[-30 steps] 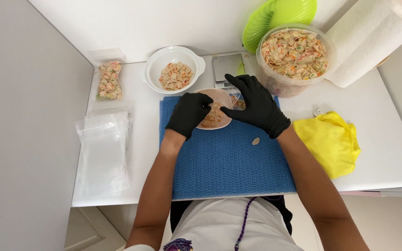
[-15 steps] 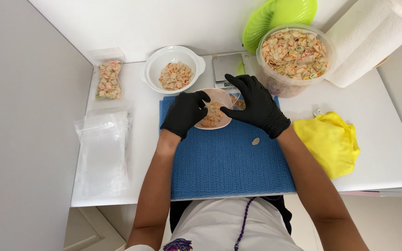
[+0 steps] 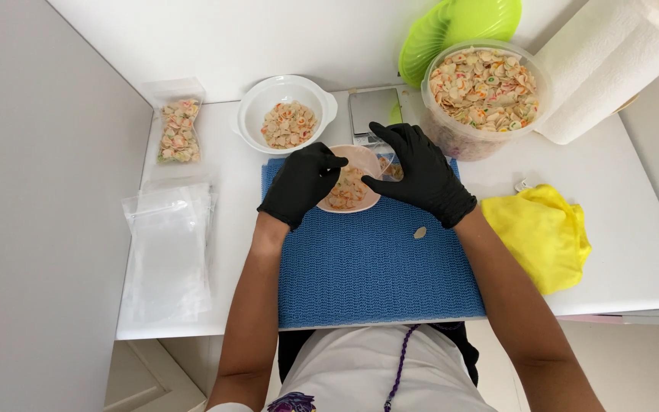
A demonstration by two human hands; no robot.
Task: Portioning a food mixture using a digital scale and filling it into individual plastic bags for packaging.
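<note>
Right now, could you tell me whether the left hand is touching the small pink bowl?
Touching: the head view shows the left hand with its fingertips on the rim of the small pink bowl.

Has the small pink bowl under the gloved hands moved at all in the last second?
No. The pink bowl sits at the same spot on the far edge of the blue mat, just below the white bowl, as before.

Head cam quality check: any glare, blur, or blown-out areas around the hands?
Head view: even soft light, no hard shadows; white tabletop and paper towel roll near blown out; black-gloved left hand and right hand lose surface detail; small pink bowl and blue textured mat sharp.
</note>
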